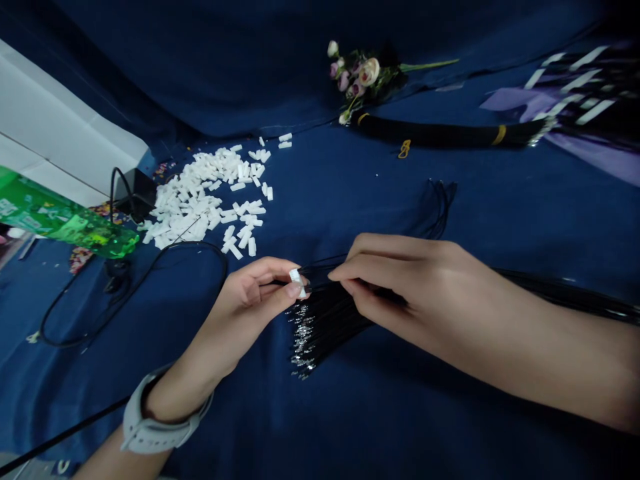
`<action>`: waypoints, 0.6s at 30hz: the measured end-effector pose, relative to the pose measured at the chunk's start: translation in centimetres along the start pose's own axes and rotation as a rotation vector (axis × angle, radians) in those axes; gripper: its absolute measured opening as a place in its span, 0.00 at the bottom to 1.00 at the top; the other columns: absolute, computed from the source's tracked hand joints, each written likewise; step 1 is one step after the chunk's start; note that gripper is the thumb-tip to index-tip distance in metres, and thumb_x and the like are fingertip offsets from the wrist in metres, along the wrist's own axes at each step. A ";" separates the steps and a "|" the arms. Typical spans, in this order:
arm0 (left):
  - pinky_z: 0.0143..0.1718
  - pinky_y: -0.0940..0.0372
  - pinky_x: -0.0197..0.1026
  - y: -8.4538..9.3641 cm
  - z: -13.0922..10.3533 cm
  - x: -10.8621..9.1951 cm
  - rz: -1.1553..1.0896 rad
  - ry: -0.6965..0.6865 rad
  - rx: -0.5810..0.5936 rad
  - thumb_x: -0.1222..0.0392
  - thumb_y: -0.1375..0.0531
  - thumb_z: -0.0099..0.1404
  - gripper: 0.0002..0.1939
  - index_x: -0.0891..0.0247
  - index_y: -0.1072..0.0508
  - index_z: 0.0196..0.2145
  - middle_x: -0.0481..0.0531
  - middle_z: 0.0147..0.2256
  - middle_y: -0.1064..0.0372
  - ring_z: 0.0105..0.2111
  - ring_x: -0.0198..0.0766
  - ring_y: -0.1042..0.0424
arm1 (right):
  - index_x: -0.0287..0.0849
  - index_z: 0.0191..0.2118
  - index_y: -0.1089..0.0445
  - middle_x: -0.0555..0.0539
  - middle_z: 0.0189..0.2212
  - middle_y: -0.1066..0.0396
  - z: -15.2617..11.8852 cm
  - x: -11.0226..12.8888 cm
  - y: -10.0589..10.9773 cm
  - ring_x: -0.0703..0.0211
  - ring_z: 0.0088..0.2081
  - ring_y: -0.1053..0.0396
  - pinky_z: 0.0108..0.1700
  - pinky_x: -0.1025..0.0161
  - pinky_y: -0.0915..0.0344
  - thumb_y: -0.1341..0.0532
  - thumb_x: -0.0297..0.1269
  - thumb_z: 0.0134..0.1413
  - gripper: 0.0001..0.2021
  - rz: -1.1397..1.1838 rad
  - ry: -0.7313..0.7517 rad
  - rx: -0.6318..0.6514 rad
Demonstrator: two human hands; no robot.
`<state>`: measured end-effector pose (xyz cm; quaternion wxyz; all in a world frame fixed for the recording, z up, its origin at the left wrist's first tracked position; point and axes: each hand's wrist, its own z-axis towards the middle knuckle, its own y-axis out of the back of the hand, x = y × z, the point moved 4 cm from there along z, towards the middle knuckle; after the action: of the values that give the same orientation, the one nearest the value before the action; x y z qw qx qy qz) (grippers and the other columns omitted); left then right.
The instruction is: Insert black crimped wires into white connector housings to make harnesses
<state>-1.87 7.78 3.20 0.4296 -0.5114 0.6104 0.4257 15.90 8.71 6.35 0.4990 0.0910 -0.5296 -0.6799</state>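
Head view: left hand (pixel 250 290) pinches a white connector (pixel 297 279) at centre. Right hand (pixel 395 283), at 3 o'clock of it, grips black wires (pixel 325 320) fanned toward 6 o'clock.

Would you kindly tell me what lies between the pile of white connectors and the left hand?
In the head view, a loop of black cable crosses the blue cloth between the white connectors and the left hand.

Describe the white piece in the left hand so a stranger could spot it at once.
Start at the blue cloth, then find the left hand with the grey wristband. The white connector sits pinched at its fingertips, beside the black wires. Unlike the pile of connectors further back, it is held, alone.
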 end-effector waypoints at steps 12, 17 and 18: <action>0.34 0.35 0.23 -0.1 -0.1 0.0 -0.019 -0.009 0.044 0.62 0.33 0.57 0.05 0.58 0.24 0.34 0.45 0.31 0.24 0.32 0.26 0.26 | 0.36 0.33 0.29 0.47 0.31 0.34 0.0 -0.8 0.0 0.66 0.30 0.35 0.32 0.65 0.36 0.47 0.30 0.62 0.10 -0.037 0.017 -0.080; 0.34 0.34 0.23 0.0 0.0 0.0 -0.013 -0.012 0.042 0.62 0.33 0.57 0.05 0.59 0.23 0.33 0.45 0.31 0.24 0.33 0.27 0.26 | 0.37 0.32 0.31 0.49 0.30 0.34 0.1 -0.6 0.1 0.68 0.28 0.36 0.29 0.67 0.39 0.47 0.29 0.62 0.10 -0.029 -0.014 -0.097; 0.34 0.34 0.23 0.0 0.0 0.0 -0.010 -0.016 0.043 0.62 0.33 0.57 0.05 0.59 0.23 0.33 0.45 0.31 0.24 0.33 0.27 0.26 | 0.37 0.32 0.31 0.49 0.30 0.34 0.1 -0.6 0.1 0.68 0.28 0.37 0.29 0.67 0.39 0.47 0.29 0.62 0.10 -0.029 -0.016 -0.094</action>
<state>-1.84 7.74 3.16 0.4476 -0.5018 0.6133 0.4144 16.21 9.24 6.22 0.4885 0.0696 -0.4999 -0.7117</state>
